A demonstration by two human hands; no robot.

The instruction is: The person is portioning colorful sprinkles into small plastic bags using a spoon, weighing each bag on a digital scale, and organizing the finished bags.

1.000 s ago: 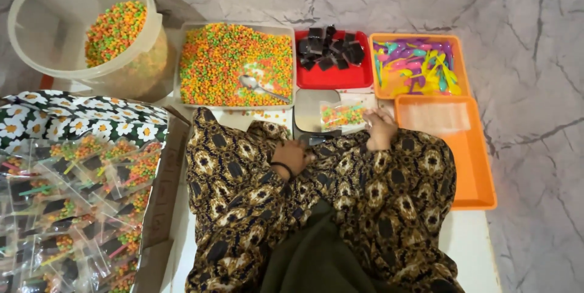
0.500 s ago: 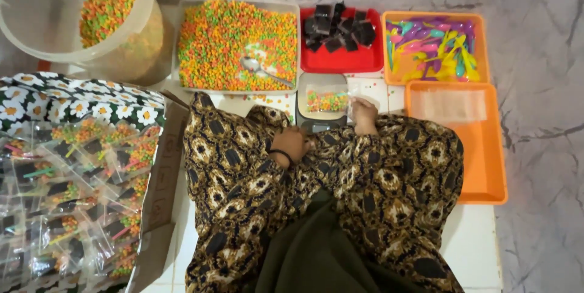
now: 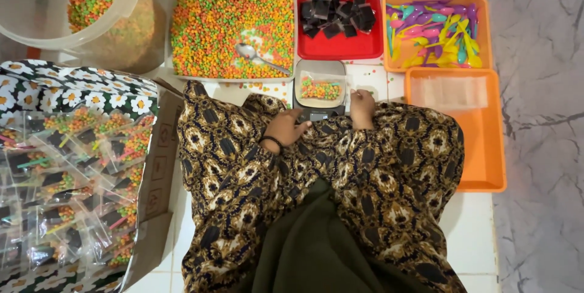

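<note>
A small grey scale (image 3: 320, 69) sits on the white tiles in front of me, with a little clear bag of orange, green and yellow pellets (image 3: 320, 90) on its platform. My left hand (image 3: 285, 129) rests at the scale's front edge, fingers against its panel. My right hand (image 3: 362, 108) lies just right of the scale, fingertips curled down on the tile. Patterned brown sleeves cover both arms to the wrists. Whether anything is pinched in my right fingers is hidden.
Behind the scale stand a clear tray of pellets (image 3: 182, 31) with a metal spoon (image 3: 260, 59), a red tray (image 3: 337, 49) of black packets, and an orange tray (image 3: 486, 25) of coloured plastic spoons. An orange tray (image 3: 480, 159) holds clear bags. A bucket (image 3: 131, 31) and a box of filled bags (image 3: 73, 165) sit left.
The view has tipped down and closer. My right hand has slid off the bag to the tile beside the scale. My left hand stays at the scale's front.
</note>
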